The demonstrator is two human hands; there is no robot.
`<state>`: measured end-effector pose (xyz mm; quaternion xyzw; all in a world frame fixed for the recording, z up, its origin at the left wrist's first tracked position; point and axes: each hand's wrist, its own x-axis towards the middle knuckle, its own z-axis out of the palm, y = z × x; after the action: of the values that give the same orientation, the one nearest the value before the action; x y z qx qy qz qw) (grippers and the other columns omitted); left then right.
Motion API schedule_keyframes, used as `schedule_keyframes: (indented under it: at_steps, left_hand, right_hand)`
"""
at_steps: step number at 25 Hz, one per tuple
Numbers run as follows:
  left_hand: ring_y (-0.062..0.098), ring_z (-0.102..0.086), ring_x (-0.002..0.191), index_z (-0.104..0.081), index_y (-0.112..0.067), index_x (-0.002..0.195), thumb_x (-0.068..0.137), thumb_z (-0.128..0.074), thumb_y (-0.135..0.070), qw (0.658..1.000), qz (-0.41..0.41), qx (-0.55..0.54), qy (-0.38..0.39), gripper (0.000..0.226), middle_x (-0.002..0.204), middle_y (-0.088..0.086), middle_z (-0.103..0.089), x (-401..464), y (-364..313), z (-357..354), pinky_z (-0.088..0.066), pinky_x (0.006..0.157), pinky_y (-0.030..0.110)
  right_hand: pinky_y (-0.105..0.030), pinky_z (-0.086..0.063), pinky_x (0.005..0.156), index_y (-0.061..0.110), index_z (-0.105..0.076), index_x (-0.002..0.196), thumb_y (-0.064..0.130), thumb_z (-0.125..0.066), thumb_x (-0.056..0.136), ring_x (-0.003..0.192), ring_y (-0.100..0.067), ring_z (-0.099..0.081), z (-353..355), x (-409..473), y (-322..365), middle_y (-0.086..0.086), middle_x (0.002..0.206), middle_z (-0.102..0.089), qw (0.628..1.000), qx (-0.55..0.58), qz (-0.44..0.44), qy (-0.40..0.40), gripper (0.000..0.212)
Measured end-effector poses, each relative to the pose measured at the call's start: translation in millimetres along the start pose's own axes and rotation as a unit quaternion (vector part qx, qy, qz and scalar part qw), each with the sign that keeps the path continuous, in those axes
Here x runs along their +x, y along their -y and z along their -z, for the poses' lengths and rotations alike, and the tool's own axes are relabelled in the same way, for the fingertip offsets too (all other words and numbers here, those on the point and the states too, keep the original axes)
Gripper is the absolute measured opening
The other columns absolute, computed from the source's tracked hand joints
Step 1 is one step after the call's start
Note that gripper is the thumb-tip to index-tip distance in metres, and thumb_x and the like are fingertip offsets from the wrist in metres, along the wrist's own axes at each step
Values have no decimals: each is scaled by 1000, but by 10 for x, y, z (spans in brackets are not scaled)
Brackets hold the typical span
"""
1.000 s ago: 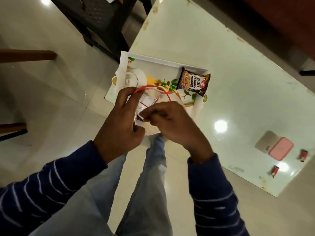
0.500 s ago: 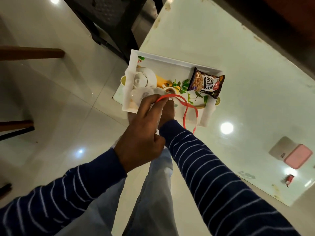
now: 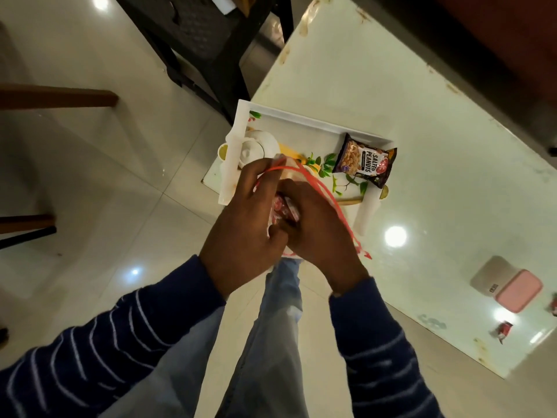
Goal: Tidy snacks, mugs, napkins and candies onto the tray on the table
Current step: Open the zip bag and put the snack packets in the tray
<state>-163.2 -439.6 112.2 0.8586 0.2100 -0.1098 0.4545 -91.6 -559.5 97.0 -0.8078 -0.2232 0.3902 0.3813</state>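
Over the table's near corner my left hand [image 3: 241,227] grips a clear plastic bag with a red rim [image 3: 321,190]. My right hand [image 3: 319,236] is closed at the bag's mouth around red-and-white wrapped candies [image 3: 283,211]. Just beyond my hands lies the white tray [image 3: 301,117] with a leaf print. A white mug [image 3: 259,144] stands at its left end and a dark packet of salted peanuts [image 3: 366,159] lies at its right end. Two loose red candies [image 3: 503,328] [image 3: 554,304] lie on the table at the far right.
A pink box [image 3: 518,291] sits on the pale glossy table [image 3: 422,95] near the loose candies. A black chair [image 3: 205,34] stands beyond the tray's left end, and wooden furniture [image 3: 60,98] is on the left. My legs are below on the tiled floor.
My right hand went deep into the bag half a second ago. It has come back to the bag's mouth with red candies showing between my hands.
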Motion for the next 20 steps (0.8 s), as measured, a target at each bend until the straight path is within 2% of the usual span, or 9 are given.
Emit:
schedule_keyframes:
  at_steps: [4, 6, 8, 10, 12, 13, 14, 16, 20]
  left_hand:
    - [26, -55, 122, -36, -10, 147, 78, -78, -11, 1000, -26, -5, 17, 80, 150, 9, -33, 62, 40, -7, -57, 91, 40]
    - [24, -56, 119, -35, -12, 148, 77, -80, -7, 999, -19, -4, 26, 84, 150, 6, -32, 70, 48, -38, -57, 91, 38]
    - [23, -56, 117, -34, -15, 148, 77, -77, -7, 1000, -5, 11, 27, 83, 150, 4, -31, 81, 49, -49, -59, 88, 43]
    - [14, -47, 120, -34, -18, 148, 76, -75, -7, 999, 0, 35, 23, 84, 149, 1, -31, 80, 46, -48, -60, 85, 40]
    - [13, -46, 120, -35, -21, 148, 73, -73, -5, 998, -1, 53, 18, 85, 148, -2, -31, 55, 50, -47, -60, 83, 35]
    - [17, -49, 121, -35, -22, 147, 74, -73, -6, 998, 1, 62, 18, 84, 148, -2, -32, 38, 51, -49, -60, 84, 36]
    - [20, -50, 123, -35, -22, 147, 75, -73, -7, 997, 3, 72, 19, 83, 148, -3, -32, 18, 52, -51, -60, 85, 37]
    - [25, -51, 125, -35, -22, 147, 75, -72, -8, 996, 1, 85, 18, 82, 148, -3, -33, -15, 66, -58, -59, 85, 37]
    - [27, -52, 123, -36, -22, 147, 74, -74, -9, 996, 2, 91, 13, 83, 147, -2, -34, -40, 118, -56, -59, 84, 36]
  right_hand:
    - [-17, -47, 94, 18, -64, 122, 1, -65, 81, 115, -4, -59, 310, -431, 147, 13, 123, -62, 986, 115, 79, -95, 45]
    - [-19, -51, 87, 26, -63, 114, 2, -63, 69, 113, -11, -59, 429, -542, 121, 12, 120, -60, 944, 269, 96, -165, 51]
    - [-31, -52, 83, 30, -62, 114, 2, -62, 64, 111, -26, -56, 532, -625, 46, -5, 123, -53, 861, 459, 76, -207, 58]
    - [-40, -49, 89, 23, -58, 120, 5, -66, 66, 112, -32, -54, 614, -637, -80, -11, 123, -51, 768, 601, 73, -211, 57]
    - [-46, -45, 97, 14, -48, 129, 26, -76, 75, 118, -34, -51, 681, -542, -212, -10, 126, -52, 689, 690, 51, -217, 62]
    - [-47, -45, 99, 13, -46, 131, 36, -76, 79, 121, -33, -50, 709, -480, -289, -11, 128, -52, 670, 706, 27, -230, 64]
    - [-47, -45, 100, 15, -47, 131, 38, -75, 82, 121, -32, -52, 715, -416, -393, -11, 130, -53, 667, 702, 3, -251, 61]
    - [-47, -46, 99, 19, -52, 128, 27, -71, 89, 118, -30, -58, 684, -300, -598, -11, 130, -58, 684, 667, -44, -293, 44]
    - [-58, -38, 111, 12, -41, 149, 21, -53, 102, 135, -40, -48, 504, -63, -1083, -18, 146, -51, 683, 630, -166, -330, 49]
